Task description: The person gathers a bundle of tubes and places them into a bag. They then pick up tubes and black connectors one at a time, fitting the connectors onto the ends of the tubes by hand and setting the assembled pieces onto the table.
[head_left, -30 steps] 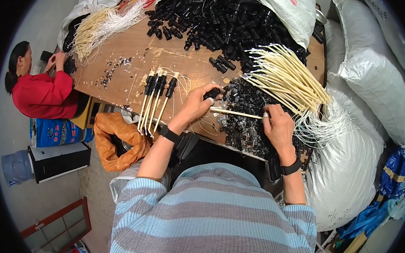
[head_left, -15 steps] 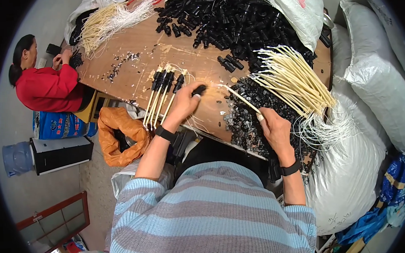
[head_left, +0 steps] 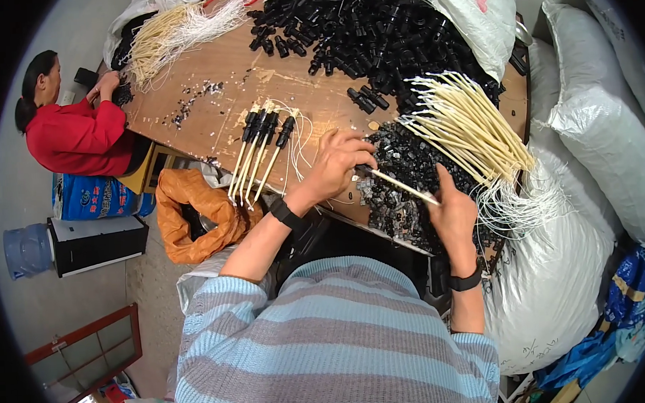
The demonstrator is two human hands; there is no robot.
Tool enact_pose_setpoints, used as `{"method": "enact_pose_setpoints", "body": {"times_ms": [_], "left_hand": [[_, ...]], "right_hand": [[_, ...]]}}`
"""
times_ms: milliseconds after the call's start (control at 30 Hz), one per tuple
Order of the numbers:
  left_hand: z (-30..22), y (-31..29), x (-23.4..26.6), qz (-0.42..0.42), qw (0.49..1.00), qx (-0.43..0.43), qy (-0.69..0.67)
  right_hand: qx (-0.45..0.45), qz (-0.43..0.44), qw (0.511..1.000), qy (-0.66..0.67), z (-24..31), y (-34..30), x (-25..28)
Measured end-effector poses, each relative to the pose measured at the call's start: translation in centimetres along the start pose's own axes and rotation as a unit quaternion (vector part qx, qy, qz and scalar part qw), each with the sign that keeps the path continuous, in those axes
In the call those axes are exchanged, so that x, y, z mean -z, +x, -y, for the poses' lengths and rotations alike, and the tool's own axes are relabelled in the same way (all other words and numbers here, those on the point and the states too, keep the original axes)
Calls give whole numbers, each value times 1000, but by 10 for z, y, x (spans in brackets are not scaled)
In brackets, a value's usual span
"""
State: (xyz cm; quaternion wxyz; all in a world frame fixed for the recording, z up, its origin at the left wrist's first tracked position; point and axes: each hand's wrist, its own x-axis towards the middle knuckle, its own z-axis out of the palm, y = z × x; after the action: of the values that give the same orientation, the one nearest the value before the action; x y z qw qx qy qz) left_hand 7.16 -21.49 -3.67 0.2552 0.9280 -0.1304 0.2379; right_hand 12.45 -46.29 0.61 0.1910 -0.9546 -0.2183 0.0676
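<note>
My left hand is closed round a black plastic fitting, mostly hidden by the fingers. A thin cream rod slopes down to the right from it, its upper end meeting the fitting at my fingers. Whether it sits inside is hidden. The lower end is pinched in my right hand, whose index finger points up. Beneath lies a heap of small black and clear pieces. Left of my hands, several rods with black fittings lie side by side.
A bundle of cream rods with white strings lies right. Black fittings are piled at the back of the brown table. White sacks crowd the right side; an orange bag stands left. A person in red works far left.
My left hand has moved right with the fitting and now meets the rod's upper end. My right hand has shifted slightly right and down, with its index finger raised.
</note>
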Motion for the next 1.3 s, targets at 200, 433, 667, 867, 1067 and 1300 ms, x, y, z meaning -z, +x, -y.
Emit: {"method": "enact_pose_setpoints", "body": {"times_ms": [200, 433, 667, 867, 1067, 1300], "left_hand": [[-63, 23, 8, 175, 983, -45, -23], [-10, -9, 3, 60, 919, 314, -232], [-39, 9, 3, 122, 888, 343, -282], [-30, -9, -3, 91, 959, 206, -170], [-39, -3, 1, 127, 970, 166, -126], [-46, 6, 2, 194, 956, 152, -157]], "right_hand": [[148, -73, 982, 93, 11, 3, -15], [46, 20, 825, 563, 8, -4, 14], [157, -37, 969, 187, 35, -7, -31], [137, -104, 974, 144, 30, -6, -31], [151, -110, 967, 173, 32, -3, -31], [170, -80, 955, 229, 28, -4, -37]]}}
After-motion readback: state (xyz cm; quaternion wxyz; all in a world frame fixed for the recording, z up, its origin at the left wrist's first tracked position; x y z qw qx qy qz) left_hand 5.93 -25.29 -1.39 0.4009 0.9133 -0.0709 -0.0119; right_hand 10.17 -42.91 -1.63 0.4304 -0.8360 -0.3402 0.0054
